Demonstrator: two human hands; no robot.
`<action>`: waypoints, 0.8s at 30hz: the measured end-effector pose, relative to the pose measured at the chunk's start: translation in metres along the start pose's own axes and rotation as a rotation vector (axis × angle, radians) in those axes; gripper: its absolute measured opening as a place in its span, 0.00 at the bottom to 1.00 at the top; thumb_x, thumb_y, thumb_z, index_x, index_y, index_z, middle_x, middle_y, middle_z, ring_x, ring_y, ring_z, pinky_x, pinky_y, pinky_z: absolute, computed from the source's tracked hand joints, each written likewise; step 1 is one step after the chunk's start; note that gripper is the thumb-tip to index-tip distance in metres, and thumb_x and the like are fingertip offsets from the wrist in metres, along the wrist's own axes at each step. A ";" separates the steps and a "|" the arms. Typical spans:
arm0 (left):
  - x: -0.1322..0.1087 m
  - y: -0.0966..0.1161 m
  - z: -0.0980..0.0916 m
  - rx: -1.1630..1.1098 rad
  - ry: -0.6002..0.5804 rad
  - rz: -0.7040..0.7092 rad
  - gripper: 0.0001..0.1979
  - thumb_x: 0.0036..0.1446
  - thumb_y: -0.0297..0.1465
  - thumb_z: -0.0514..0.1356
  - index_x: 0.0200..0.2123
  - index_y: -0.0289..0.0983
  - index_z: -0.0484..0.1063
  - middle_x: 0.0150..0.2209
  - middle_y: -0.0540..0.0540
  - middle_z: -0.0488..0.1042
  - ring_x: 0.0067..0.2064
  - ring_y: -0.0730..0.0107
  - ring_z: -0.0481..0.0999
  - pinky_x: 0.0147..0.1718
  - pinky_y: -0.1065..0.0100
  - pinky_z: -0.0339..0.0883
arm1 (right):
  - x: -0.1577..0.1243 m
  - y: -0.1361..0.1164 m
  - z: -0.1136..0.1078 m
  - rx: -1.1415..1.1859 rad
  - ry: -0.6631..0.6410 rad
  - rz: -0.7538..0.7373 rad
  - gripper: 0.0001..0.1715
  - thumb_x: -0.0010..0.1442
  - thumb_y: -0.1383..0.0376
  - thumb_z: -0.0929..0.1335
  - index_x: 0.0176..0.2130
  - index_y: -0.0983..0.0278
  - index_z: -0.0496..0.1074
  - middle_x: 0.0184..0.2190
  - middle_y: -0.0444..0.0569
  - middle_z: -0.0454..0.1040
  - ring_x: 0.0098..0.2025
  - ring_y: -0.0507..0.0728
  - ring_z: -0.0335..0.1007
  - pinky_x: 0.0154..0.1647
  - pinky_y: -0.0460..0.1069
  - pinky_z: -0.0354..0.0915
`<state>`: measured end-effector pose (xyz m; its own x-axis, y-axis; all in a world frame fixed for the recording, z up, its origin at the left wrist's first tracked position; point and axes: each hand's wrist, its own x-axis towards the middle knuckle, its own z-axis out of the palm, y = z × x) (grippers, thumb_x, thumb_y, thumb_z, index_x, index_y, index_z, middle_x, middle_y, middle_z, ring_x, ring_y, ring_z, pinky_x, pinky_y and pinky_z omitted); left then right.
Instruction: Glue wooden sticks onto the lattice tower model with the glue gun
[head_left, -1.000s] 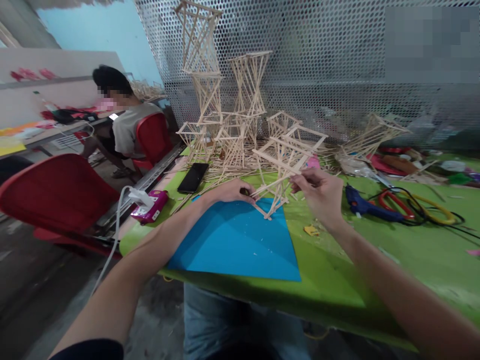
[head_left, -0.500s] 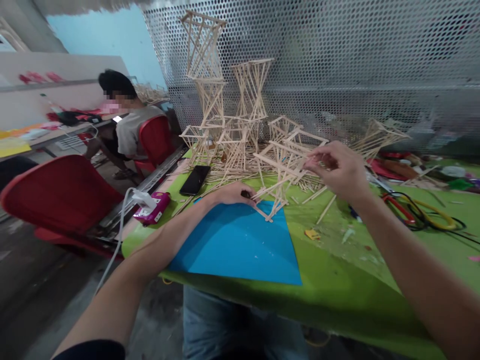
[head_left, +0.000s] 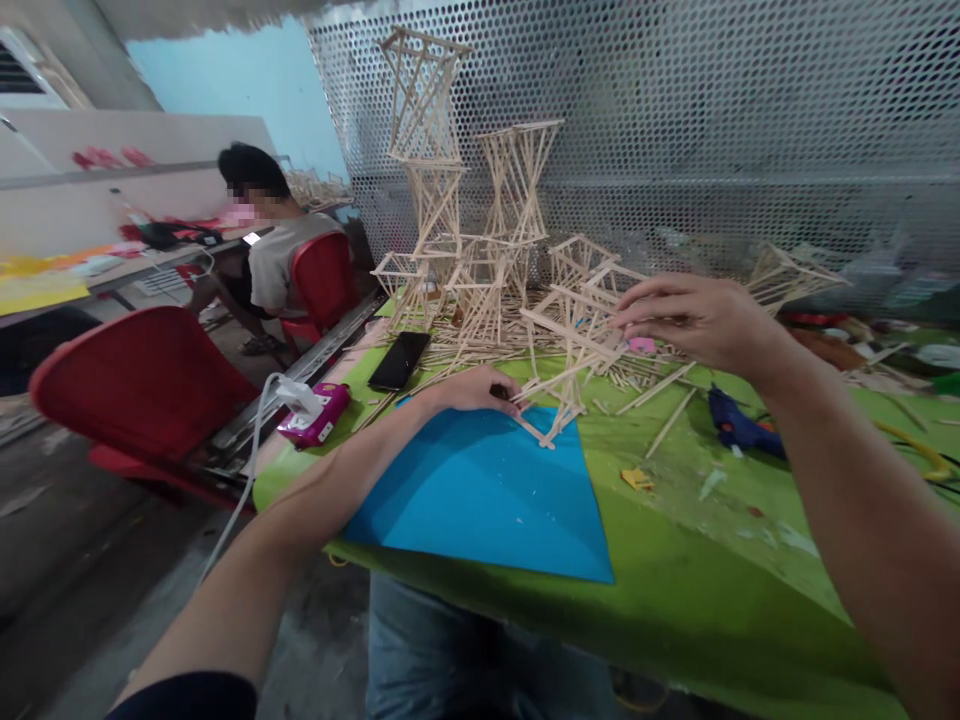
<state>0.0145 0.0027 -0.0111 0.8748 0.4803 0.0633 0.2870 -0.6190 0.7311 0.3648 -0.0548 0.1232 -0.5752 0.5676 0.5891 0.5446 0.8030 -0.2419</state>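
My left hand [head_left: 484,389] is closed on the near side of a small wooden stick frame [head_left: 564,400], which leans over the far edge of a blue sheet [head_left: 480,500]. Its lower corner rests on the sheet. My right hand [head_left: 705,318] hovers at the frame's upper right end, palm down, fingers stretched out to the left. Whether its fingertips touch the sticks I cannot tell. Behind the frame lies a heap of loose sticks [head_left: 495,345], and a pink piece [head_left: 641,345] shows just below my right fingers.
Tall stick towers [head_left: 431,160] stand at the back before a perforated metal panel [head_left: 675,120]. A black phone [head_left: 399,361] and a purple power socket [head_left: 315,415] lie left; a blue glue gun [head_left: 742,425] lies right. A person sits on a red chair [head_left: 322,280] at far left.
My right hand has lifted slightly and its bent fingers have straightened. The glue gun now shows beside my right forearm. My left hand keeps its hold on the frame; the view has shifted a little.
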 end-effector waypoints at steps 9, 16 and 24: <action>-0.001 -0.011 -0.001 -0.093 -0.020 -0.026 0.18 0.62 0.46 0.70 0.49 0.40 0.84 0.49 0.45 0.85 0.51 0.60 0.83 0.49 0.67 0.71 | 0.003 -0.029 -0.009 -0.212 -0.059 -0.200 0.11 0.72 0.60 0.71 0.42 0.58 0.86 0.47 0.51 0.86 0.45 0.58 0.84 0.49 0.51 0.75; 0.000 -0.010 -0.001 -0.097 -0.003 -0.037 0.18 0.60 0.46 0.72 0.46 0.39 0.85 0.46 0.45 0.86 0.50 0.60 0.84 0.49 0.66 0.72 | 0.001 -0.034 -0.006 -0.292 -0.004 -0.249 0.12 0.73 0.61 0.71 0.43 0.57 0.86 0.46 0.49 0.87 0.47 0.59 0.85 0.53 0.51 0.77; -0.001 -0.010 -0.003 -0.086 -0.010 -0.041 0.16 0.63 0.44 0.70 0.50 0.43 0.87 0.51 0.47 0.86 0.54 0.57 0.84 0.55 0.62 0.75 | -0.003 -0.025 -0.007 -0.244 -0.032 -0.184 0.11 0.72 0.62 0.71 0.45 0.59 0.87 0.48 0.51 0.87 0.51 0.60 0.85 0.57 0.52 0.75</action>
<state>0.0094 0.0100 -0.0170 0.8670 0.4976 0.0252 0.2885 -0.5427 0.7888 0.3572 -0.0784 0.1331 -0.6949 0.4248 0.5802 0.5573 0.8281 0.0613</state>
